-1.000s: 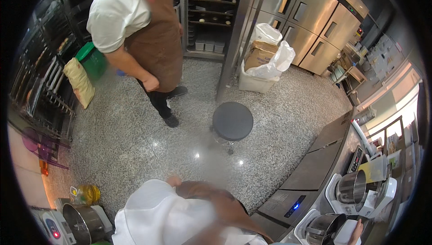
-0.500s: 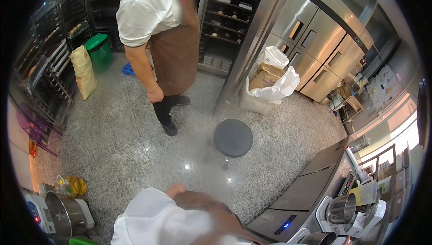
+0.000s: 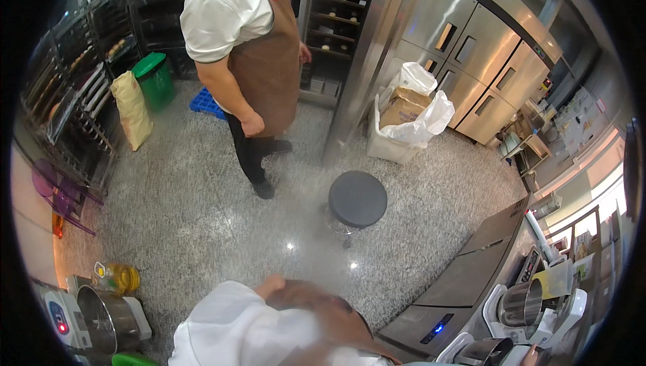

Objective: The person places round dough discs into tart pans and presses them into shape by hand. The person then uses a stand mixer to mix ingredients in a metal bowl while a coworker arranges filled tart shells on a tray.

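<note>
At the lower edge are my white sleeve (image 3: 222, 322) and brown apron (image 3: 346, 325). My left hand (image 3: 271, 286) shows just past the sleeve in front of the apron; its fingers are too indistinct to read, and no held object shows. Nearest ahead of it stands a round stool with a dark grey seat (image 3: 358, 198). A small skin-toned sliver (image 3: 530, 355), possibly my right hand, appears at the lower right rim beside a metal mixing bowl (image 3: 521, 304); its fingers are hidden.
A co-worker in a brown apron (image 3: 266, 83) stands ahead. White bin (image 3: 389, 150) with bags, steel fridge (image 3: 464, 53), and tray racks (image 3: 70, 90) line the far side. Steel counter (image 3: 447, 285) is right; oil jug (image 3: 121, 277) and mixer bowl (image 3: 101, 319) are left.
The whole view has shifted slightly, so the stool and bin appear farther right. The co-worker's second hand now shows beside the apron. My left hand stays near my apron.
</note>
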The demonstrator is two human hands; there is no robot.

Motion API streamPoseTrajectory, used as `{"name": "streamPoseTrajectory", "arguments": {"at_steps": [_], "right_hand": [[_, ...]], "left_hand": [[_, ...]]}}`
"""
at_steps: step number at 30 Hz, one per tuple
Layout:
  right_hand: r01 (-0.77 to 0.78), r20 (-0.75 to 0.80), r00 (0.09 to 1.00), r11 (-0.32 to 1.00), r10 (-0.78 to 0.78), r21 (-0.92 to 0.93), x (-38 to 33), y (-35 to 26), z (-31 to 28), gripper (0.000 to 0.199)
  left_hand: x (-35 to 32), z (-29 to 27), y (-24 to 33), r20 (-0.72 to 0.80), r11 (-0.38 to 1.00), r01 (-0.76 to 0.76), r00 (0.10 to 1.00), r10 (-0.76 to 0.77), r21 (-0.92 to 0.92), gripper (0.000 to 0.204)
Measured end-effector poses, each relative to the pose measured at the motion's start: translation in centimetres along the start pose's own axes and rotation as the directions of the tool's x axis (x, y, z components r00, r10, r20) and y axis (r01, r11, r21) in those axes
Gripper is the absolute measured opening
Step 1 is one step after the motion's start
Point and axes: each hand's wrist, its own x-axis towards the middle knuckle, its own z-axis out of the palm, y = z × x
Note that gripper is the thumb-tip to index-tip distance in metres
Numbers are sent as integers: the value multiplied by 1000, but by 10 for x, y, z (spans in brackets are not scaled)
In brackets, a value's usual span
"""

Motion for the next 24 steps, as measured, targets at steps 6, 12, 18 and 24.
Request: {"name": "streamPoseTrajectory", "arguments": {"at_steps": [6,12,18,24], "right_hand": [[-2,4,1000,1000,2,-23,2,-1,-10,57],[-17,-2,1000,999,17,-42,6,-6,-14,57],[-17,-2,1000,999,17,-39,10,-15,-15,58],[-46,-26,999,998,45,-41,6,-10,-13,58]], "left_hand": [[-30,-25,7,104,999,24,994,-29,45,41],[-17,-9,-3,52,998,39,998,-41,48,38],[-1,6,-3,79,1000,22,997,-23,14,43],[1,-2,6,97,1000,-22,995,21,6,46]]}}
